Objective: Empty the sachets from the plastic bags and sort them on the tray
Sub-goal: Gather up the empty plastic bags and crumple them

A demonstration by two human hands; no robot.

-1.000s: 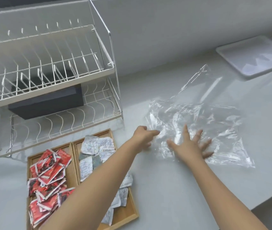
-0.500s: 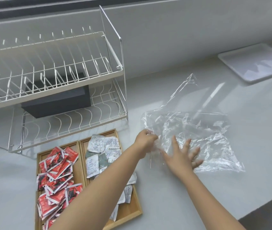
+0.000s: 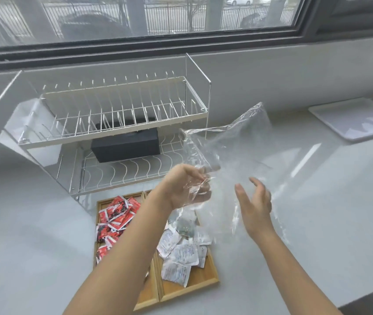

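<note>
Clear plastic bag (image 3: pixel 233 160), perhaps empty, veils white sachets (image 3: pixel 181 253) before dish rack (image 3: pixel 117 114).

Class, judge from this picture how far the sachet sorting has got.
Done: red sachets fill the wooden tray's left compartment, white sachets its right. In hand: the left hand grips a clear plastic bag that looks empty; the right hand is open. Left: apparently nothing.

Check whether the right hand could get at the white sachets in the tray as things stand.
Probably yes: the right hand is open and holds nothing, and the white sachets lie uncovered just below it. Only the clear plastic bag, gripped by the left hand, hangs between them.
</note>
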